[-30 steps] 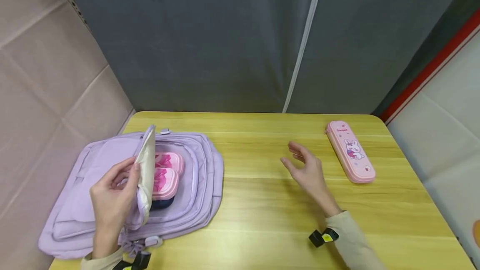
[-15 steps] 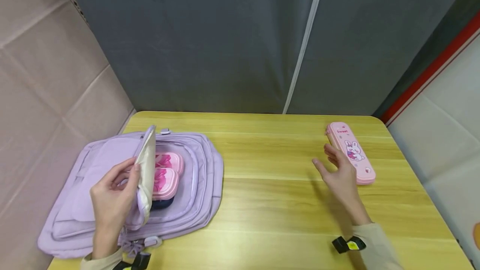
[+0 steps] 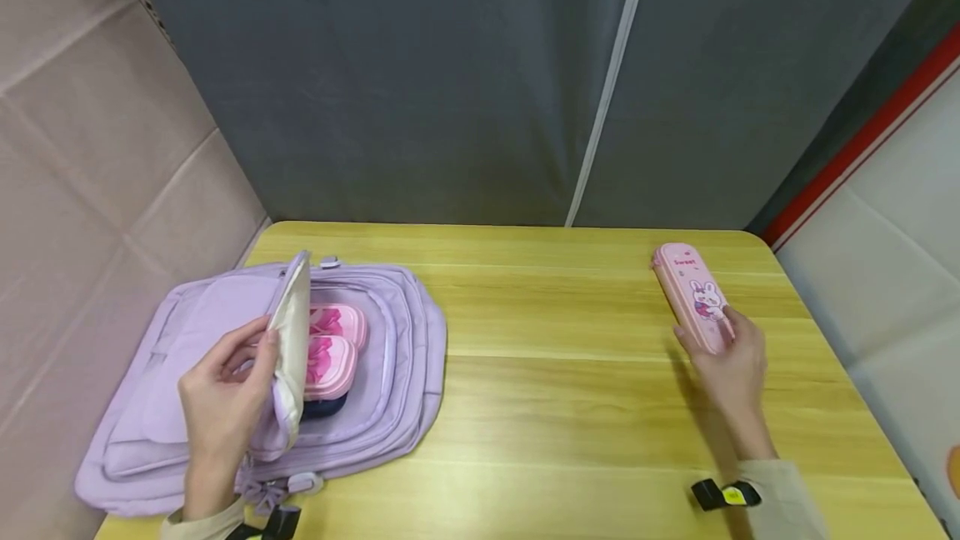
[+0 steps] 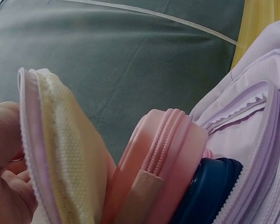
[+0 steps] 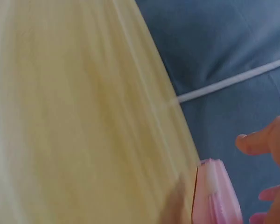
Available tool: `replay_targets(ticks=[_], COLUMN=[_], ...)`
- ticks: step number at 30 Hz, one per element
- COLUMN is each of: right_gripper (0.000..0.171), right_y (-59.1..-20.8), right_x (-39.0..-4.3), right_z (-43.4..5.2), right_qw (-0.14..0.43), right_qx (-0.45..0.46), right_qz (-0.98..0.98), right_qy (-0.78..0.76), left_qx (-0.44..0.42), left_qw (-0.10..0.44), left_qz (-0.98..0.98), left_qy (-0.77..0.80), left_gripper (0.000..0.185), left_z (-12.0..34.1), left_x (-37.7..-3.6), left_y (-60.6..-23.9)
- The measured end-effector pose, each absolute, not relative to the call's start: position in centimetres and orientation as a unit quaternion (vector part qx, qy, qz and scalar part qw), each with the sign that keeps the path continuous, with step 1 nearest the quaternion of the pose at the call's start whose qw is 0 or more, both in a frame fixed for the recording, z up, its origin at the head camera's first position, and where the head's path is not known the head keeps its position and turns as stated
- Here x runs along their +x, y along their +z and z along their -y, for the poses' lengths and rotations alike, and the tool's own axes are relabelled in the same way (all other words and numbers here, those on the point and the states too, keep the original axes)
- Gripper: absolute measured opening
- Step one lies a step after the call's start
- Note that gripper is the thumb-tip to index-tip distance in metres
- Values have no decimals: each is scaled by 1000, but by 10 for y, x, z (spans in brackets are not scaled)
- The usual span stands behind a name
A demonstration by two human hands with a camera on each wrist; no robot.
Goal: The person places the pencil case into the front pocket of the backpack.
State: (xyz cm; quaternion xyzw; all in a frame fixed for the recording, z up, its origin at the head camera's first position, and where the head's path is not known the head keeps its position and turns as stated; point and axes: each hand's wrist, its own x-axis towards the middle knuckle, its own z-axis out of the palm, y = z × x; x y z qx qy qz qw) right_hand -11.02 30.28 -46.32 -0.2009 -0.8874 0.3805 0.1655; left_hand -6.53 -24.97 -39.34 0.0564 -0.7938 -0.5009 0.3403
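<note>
A lilac backpack (image 3: 420,340) lies on the left of the table with its front pocket unzipped. My left hand (image 3: 225,407) pinches the pocket flap (image 3: 291,340) between thumb and fingers, holding it raised. Inside the pocket sit pink cases (image 3: 333,367) with a bow print, and a navy case (image 4: 207,191) beside them. At the right, my right hand (image 3: 731,369) is over the near end of a pink rabbit-print pencil case (image 3: 686,294), thumb on one side and fingers on the other. In the right wrist view these fingers (image 5: 275,140) are spread, apart from the case.
The yellow wood-grain table (image 3: 525,407) spans between the backpack and the pencil case. A grey curtain (image 3: 420,90) hangs behind its far edge. Pale walls (image 3: 97,190) stand at the left and right sides.
My right hand has moved right across the table to the near end of the rabbit-print pencil case. The left hand keeps holding the flap in the same place.
</note>
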Motion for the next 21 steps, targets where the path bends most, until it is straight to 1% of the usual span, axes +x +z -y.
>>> replay_targets(ticks=[2, 5, 11, 17, 21], right_gripper=[84, 88, 89, 93, 96], right_y=[-467, -472, -482, -489, -492], right_x=[-108, -106, -103, -103, -103], right_z=[-307, -312, -318, -324, -328], right_qw=[151, 144, 156, 131, 125], right_qx=[-207, -207, -206, -248, -281], right_qz=[892, 896, 895, 889, 874], right_qy=[371, 366, 363, 362, 377], left_qx=[56, 57, 60, 59, 57], left_qw=[342, 343, 341, 338, 336], left_qz=[793, 790, 791, 791, 790], left_qy=[-502, -505, -505, -506, -509], left_gripper=[23, 23, 23, 23, 23], left_z=[250, 251, 251, 250, 249], left_x=[-65, -65, -63, -63, -64], left_y=[-394, -394, -394, -393, -393])
